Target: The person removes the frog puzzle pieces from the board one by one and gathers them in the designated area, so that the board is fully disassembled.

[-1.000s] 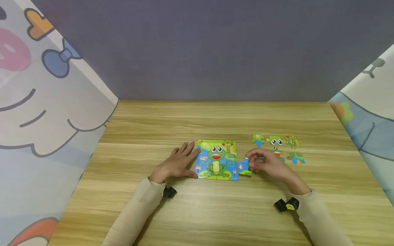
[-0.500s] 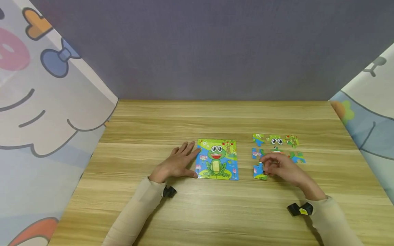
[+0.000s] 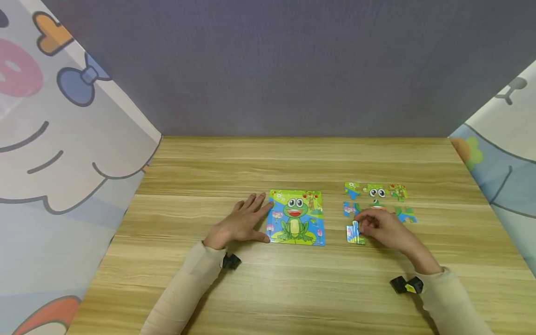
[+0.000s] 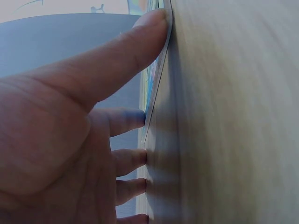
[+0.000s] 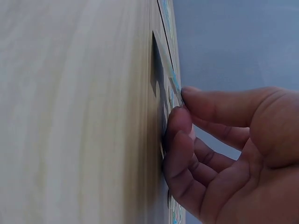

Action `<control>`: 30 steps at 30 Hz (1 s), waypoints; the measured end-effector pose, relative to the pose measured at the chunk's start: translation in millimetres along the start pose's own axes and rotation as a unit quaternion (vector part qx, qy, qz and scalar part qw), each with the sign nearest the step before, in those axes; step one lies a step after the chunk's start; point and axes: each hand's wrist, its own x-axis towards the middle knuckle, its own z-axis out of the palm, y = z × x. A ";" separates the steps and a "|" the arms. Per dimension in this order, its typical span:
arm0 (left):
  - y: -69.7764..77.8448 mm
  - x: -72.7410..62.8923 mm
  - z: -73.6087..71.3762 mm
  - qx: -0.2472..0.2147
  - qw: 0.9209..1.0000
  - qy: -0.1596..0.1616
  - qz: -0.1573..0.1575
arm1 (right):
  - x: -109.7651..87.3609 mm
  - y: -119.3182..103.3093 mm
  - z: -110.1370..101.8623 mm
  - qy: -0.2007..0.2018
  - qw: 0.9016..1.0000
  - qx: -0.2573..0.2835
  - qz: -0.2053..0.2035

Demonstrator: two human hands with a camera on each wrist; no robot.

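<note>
A square frog puzzle board (image 3: 295, 217) lies flat on the wooden table. My left hand (image 3: 239, 224) rests at its left edge with fingers spread, the thumb touching the lower left corner. To the right of the board, my right hand (image 3: 383, 226) pinches a blue and green puzzle piece (image 3: 355, 233) between thumb and fingers. In the right wrist view that puzzle piece (image 5: 166, 63) is tilted, one edge raised off the table. Beyond the hand lie loose pieces in rows, among them one with the frog's eyes (image 3: 376, 191). The right hand partly covers the mouth piece (image 3: 377, 204).
The wooden table (image 3: 268, 288) ends at a grey panel (image 3: 301, 70) at the back. Cartoon-printed walls stand at the left (image 3: 83, 153) and right (image 3: 502, 153). A tree piece (image 3: 398, 191) and a blue-green piece (image 3: 405, 215) lie at the far right.
My right hand has carried the pinched puzzle piece rightward from beside the board to below the loose pieces, then tilted it slightly. The left hand has stayed in place.
</note>
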 end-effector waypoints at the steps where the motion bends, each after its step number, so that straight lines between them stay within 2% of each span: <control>1: -0.1 0.2 0.1 0.001 1.000 0.000 0.000 | -0.3 -0.7 0.0 0.001 1.000 -0.002 0.002; 11: -0.8 0.6 0.6 0.005 1.000 0.000 0.001 | 0.4 -8.5 -9.4 0.011 1.000 -0.019 0.013; 17: -0.8 0.0 0.6 0.003 1.000 0.001 0.002 | 6.4 -20.9 -14.8 0.019 1.000 -0.018 0.015; 21: -0.7 -0.2 0.6 0.003 1.000 0.000 0.001 | 15.3 -33.3 -10.1 0.018 1.000 -0.006 -0.002; 27: -0.1 -0.9 -0.1 -0.001 1.000 0.001 0.004 | 33.5 -54.4 4.9 0.004 0.998 0.003 -0.056; 30: 0.4 -1.7 -0.9 0.001 1.000 0.000 0.004 | 42.4 -65.5 12.8 -0.008 0.998 0.015 -0.060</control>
